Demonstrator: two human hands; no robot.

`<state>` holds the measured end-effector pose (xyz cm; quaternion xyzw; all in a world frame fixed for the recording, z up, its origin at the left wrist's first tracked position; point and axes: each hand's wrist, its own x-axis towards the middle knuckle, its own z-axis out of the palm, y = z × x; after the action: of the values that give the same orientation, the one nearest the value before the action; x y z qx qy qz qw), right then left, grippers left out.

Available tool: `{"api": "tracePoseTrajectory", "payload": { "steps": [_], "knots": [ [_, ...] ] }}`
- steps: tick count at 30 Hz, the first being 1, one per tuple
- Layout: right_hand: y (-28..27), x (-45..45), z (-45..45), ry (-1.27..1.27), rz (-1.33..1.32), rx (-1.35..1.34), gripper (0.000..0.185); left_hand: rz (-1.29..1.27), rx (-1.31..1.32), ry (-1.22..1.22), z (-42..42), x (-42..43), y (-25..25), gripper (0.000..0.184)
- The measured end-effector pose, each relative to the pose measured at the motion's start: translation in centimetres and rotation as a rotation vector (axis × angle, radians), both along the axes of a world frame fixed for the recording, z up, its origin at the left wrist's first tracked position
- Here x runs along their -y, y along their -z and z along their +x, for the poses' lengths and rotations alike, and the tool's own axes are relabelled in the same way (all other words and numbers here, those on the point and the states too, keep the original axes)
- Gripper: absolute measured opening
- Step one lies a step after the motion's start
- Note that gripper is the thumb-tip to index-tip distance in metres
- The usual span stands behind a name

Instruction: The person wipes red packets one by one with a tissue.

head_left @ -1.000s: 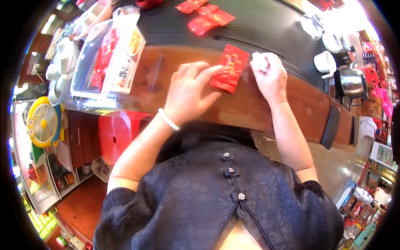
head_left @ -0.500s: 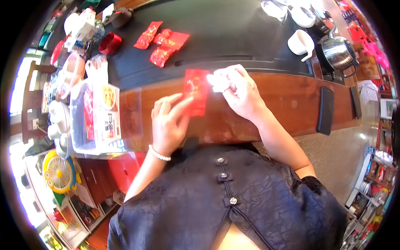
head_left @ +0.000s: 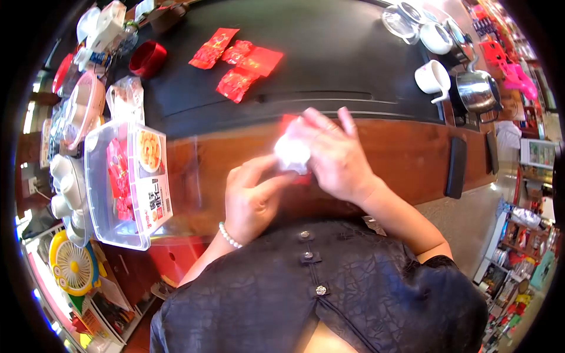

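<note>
The left hand (head_left: 253,197) is partly open, its thumb and forefinger apart and reaching to a white wad (head_left: 292,152). The right hand (head_left: 338,156) lies over the wad's other side, palm down, with some fingers stretched out and spread; blur hides whether it grips the wad. A red packet (head_left: 288,122) lies beneath the hands and the wad, mostly covered, its top and bottom edges showing. A bracelet (head_left: 230,235) of round white beads circles the left wrist.

The hands are over the glossy brown wooden counter (head_left: 382,147), right of the plastic box (head_left: 91,194). This box is clear and rectangular, with crinkled red packets (head_left: 119,176) inside and a printed card (head_left: 152,150) showing food at its right side. Beyond the box and to its right, shiny, wrinkled loose packets (head_left: 237,84) lie together on a smooth black surface (head_left: 329,53), near a round red bowl (head_left: 148,59). Far right of the box stand a white handled cup (head_left: 431,77) and a rounded, shiny metal kettle (head_left: 475,91); nearer the person is a flat black slab (head_left: 455,167).
</note>
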<state>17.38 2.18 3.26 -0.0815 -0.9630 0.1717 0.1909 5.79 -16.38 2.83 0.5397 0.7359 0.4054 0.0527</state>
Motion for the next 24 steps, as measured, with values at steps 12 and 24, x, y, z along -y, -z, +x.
{"api": "tracePoseTrajectory", "payload": {
  "steps": [12, 24],
  "knots": [
    [-1.0, 0.0, -1.2, 0.083, -0.401, -0.34, 0.026, 0.007, -0.001, 0.002, -0.4, 0.4, 0.2, 0.023],
    [0.9, -3.3, -0.1, 0.175, -0.513, -0.343, 0.025, 0.018, 0.031, 0.023, -0.4, 0.3, -0.1, 0.018]
  ]
}}
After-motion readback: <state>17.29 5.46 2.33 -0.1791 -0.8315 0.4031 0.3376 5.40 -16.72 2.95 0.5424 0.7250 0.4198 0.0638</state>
